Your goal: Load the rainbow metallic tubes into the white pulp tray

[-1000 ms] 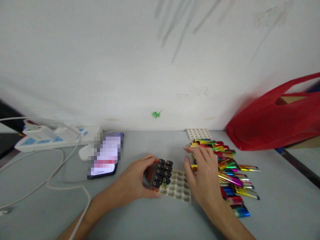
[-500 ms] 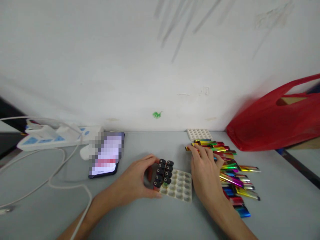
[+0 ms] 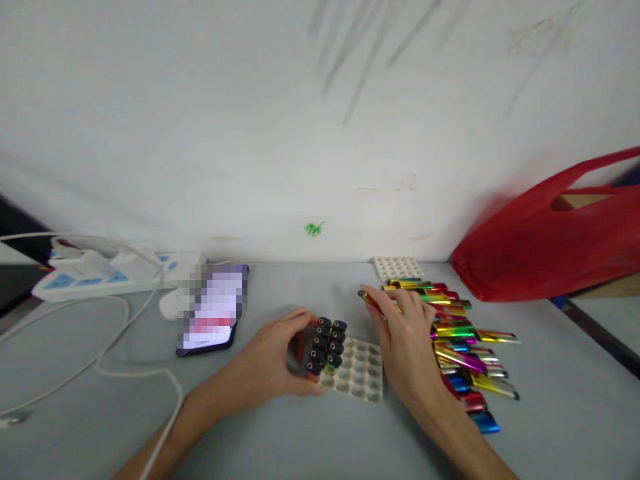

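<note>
A white tray with rows of round holes [image 3: 359, 372] lies before me. Two rows of black-capped tubes [image 3: 327, 344] stand upright at its left side. My left hand [image 3: 273, 357] curls round the left of these rows, thumb at the near end and fingers at the far end. Between the fingertips of my right hand [image 3: 404, 333] is a shiny gold tube with a black cap [image 3: 371, 301], its capped end pointing left. That hand covers the tube's other end. To its right lies a loose pile of shiny coloured tubes [image 3: 463, 357].
A second white holed tray [image 3: 399, 268] lies against the wall at the back. A red bag [image 3: 555, 243] stands at the right. On the left are a phone [image 3: 215, 310], a white power strip [image 3: 75, 283] and a loose white cable [image 3: 137, 372].
My right hand has moved slightly left and towards me, drawing the gold tube away from the pile. My left hand and the tray stay in place.
</note>
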`<state>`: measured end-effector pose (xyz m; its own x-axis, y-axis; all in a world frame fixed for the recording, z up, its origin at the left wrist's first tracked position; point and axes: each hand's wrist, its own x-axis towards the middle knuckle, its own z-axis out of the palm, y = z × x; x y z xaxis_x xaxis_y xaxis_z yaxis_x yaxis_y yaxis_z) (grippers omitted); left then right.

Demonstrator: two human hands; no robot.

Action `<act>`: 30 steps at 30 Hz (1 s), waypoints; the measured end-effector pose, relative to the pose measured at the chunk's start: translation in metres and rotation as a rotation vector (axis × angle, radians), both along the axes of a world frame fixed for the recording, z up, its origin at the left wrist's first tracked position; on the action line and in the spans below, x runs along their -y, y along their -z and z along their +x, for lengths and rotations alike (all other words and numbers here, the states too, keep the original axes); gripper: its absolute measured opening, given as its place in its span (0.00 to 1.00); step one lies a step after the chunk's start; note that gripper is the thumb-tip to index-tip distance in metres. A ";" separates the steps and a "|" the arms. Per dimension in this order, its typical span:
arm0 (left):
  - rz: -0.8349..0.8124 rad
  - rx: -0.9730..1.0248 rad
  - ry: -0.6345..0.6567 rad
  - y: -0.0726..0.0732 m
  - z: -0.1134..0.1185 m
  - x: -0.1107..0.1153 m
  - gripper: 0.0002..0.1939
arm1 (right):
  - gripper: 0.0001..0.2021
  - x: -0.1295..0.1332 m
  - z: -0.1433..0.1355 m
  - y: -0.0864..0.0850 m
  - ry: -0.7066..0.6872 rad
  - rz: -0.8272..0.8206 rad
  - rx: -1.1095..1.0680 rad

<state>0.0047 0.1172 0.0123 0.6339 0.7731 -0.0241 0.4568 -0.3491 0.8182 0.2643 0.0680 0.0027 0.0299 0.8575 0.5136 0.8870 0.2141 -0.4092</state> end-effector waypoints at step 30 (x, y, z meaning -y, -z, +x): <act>-0.017 0.012 0.010 -0.004 0.001 0.000 0.28 | 0.32 0.002 -0.014 -0.028 -0.435 -0.543 -1.653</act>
<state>0.0060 0.1169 0.0161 0.6419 0.7662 -0.0296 0.4433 -0.3394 0.8296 0.2505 0.0658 0.0312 -0.0829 0.9887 -0.1250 -0.5515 -0.1500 -0.8206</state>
